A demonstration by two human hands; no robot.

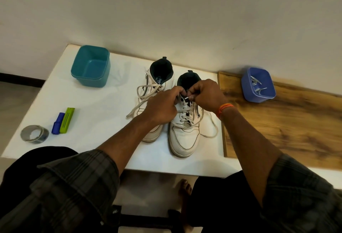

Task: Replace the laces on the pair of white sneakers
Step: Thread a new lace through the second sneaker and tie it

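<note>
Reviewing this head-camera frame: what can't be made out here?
- Top eyelets of the right-hand white sneaker: hidden by the left hand and right hand.
- Which eyelet the white lace tip enters: fingers cover it.
- Left-hand white sneaker: toe hidden by the left forearm.
- Laces in the blue square tub: too small to count.
- Printed insole label: blurred.

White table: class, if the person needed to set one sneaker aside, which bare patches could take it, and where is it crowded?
Bare: the white table between the teal tub and the sneakers, and its near edge. The wooden board is bare before the blue tub. Crowded: the left corner with tape roll and markers.
</note>
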